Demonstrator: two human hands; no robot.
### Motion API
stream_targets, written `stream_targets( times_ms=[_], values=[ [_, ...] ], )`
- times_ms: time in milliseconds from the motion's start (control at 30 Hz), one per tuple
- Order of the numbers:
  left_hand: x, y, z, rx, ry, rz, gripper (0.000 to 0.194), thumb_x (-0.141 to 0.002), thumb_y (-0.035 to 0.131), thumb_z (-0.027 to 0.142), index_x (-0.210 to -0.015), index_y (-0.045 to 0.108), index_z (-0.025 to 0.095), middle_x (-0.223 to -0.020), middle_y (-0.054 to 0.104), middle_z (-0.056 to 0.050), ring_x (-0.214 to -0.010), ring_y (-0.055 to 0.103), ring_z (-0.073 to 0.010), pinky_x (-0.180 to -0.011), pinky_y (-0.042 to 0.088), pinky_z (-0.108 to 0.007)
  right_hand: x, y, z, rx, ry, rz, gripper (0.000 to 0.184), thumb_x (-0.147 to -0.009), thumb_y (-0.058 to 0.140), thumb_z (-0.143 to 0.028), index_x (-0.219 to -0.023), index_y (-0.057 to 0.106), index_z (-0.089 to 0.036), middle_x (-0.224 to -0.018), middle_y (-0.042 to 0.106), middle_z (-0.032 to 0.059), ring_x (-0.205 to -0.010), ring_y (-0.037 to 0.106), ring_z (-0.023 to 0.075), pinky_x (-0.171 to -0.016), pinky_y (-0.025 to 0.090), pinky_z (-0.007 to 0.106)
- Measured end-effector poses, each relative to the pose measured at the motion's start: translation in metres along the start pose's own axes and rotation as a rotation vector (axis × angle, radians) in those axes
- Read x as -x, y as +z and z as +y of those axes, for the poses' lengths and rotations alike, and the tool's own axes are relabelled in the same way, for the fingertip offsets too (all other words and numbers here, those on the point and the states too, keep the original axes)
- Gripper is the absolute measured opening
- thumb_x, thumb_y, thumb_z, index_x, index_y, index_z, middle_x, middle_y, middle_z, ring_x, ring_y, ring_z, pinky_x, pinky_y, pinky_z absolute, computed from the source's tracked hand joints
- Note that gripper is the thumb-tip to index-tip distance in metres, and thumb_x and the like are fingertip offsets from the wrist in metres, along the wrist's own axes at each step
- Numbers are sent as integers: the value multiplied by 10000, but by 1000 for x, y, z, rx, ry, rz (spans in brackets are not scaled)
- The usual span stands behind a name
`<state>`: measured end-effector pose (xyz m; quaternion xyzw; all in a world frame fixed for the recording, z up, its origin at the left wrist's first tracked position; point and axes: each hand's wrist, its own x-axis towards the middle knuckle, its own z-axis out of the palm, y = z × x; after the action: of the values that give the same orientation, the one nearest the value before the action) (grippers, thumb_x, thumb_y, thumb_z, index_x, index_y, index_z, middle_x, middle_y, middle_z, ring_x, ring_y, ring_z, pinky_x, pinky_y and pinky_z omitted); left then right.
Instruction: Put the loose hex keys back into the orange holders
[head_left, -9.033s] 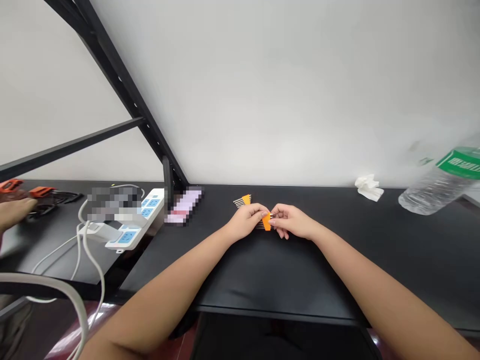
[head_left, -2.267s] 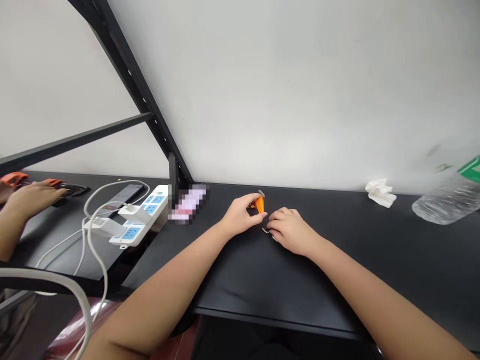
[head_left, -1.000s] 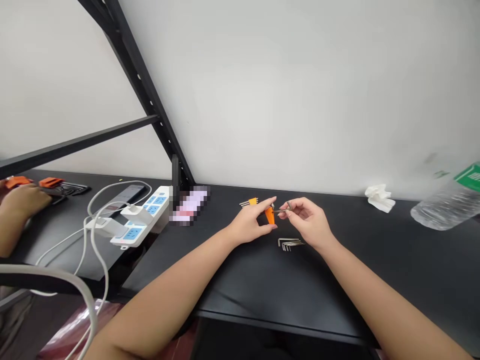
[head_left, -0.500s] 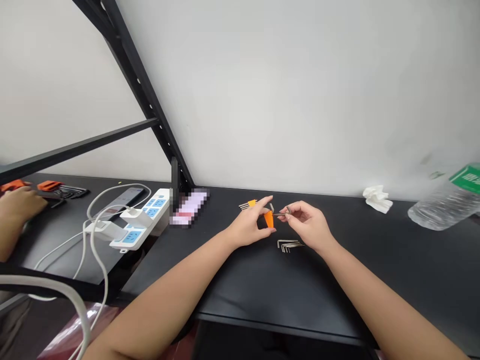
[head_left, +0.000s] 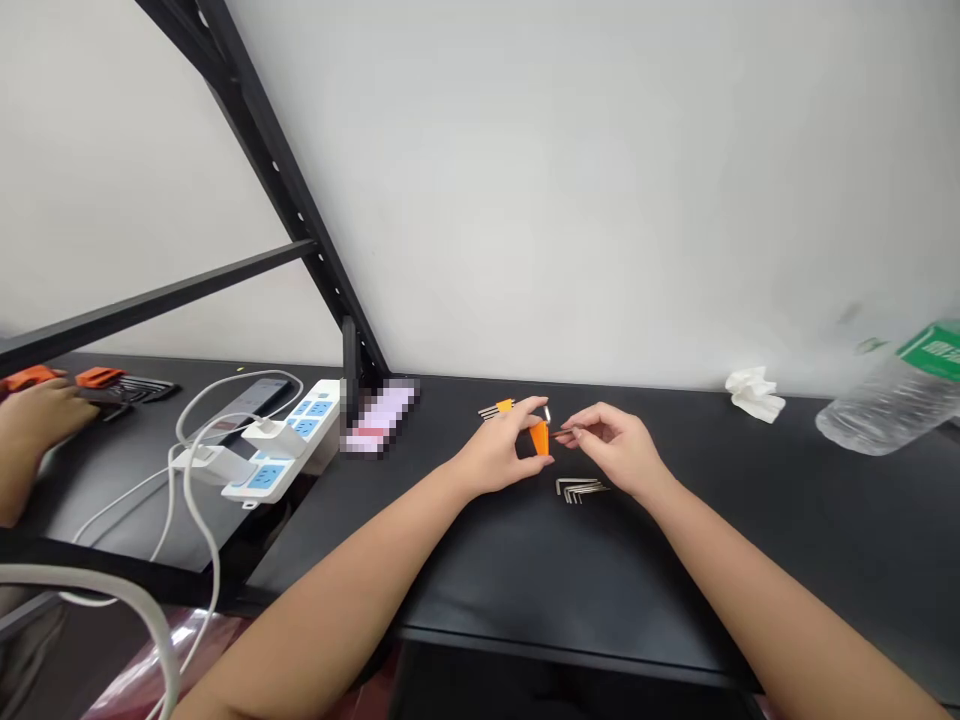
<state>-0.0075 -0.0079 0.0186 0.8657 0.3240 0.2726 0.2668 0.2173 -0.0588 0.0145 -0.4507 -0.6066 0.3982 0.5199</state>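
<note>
Between thumb and fingers, my left hand (head_left: 495,450) grips an orange hex key holder (head_left: 540,438), with one bent silver key (head_left: 547,412) standing at its upper end. My right hand (head_left: 611,440) pinches a thin hex key (head_left: 562,433) whose tip points at the holder's right face; whether it is inside a hole is too small to tell. Several loose L-shaped hex keys (head_left: 581,488) lie in a row on the black table just below my hands. Behind my left hand lies a second, yellow-orange holder (head_left: 504,405) with keys in it, partly hidden.
To the left are a white power strip (head_left: 289,450) with plugged chargers and cables, a dark phone (head_left: 259,398) and a pixelated pink object (head_left: 381,415). Another person's hand (head_left: 49,415) rests by orange holders (head_left: 99,377). A crumpled tissue (head_left: 754,393) and a plastic bottle (head_left: 889,395) are at right.
Since the earliest frames, several hex keys have come to lie loose on the table. My right hand has risen from the table and now holds one key at the orange holder; recently little moved.
</note>
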Motion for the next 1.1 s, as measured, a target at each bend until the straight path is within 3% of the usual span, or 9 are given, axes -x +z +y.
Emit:
stream_targets(
  times_ms=[133, 433, 733, 967, 1100],
  values=[
    [1, 1, -2, 7, -42, 3, 877, -782, 805, 406, -1523, 357, 262, -1241, 733, -77, -1203, 669, -255, -1066, 509, -417, 1, 2, -5, -151, -40, 85, 277, -863, 773, -443, -834, 647, -198, -978, 741, 73, -853, 768, 238, -843, 657, 436],
    [2, 2, -3, 12, -46, 21, 913, -778, 812, 434, -1545, 345, 268, -1253, 734, -82, -1260, 644, -265, -1094, 496, -429, 3, 0, -5, -87, -26, 63, 285, -870, 762, -476, -859, 681, -203, -966, 752, 80, -866, 770, 245, -853, 654, 433],
    [2, 5, -3, -126, 63, 11, 950, -791, 824, 415, -1578, 312, 273, -1198, 749, -89, -1205, 656, -275, -1073, 502, -460, 2, -4, -11, 278, -40, 2, 118, -924, 652, -321, -863, 700, -231, -850, 752, 37, -809, 763, 239, -757, 610, 367],
    [0, 13, 1, -202, 148, 18, 948, -821, 795, 370, -1599, 261, 280, -1164, 747, -76, -1171, 657, -280, -1085, 493, -485, 1, 10, -11, 562, -83, -72, 195, -926, 578, -248, -757, 675, -237, -731, 699, 8, -654, 648, 186, -621, 478, 307],
    [-1, 15, 0, -216, 159, 18, 948, -848, 765, 362, -1614, 211, 283, -1159, 744, -71, -1129, 673, -272, -1081, 497, -482, 1, 14, -11, 596, -93, -98, 226, -962, 550, -272, -793, 695, -238, -734, 705, 8, -636, 624, 178, -615, 446, 300]
  ],
)
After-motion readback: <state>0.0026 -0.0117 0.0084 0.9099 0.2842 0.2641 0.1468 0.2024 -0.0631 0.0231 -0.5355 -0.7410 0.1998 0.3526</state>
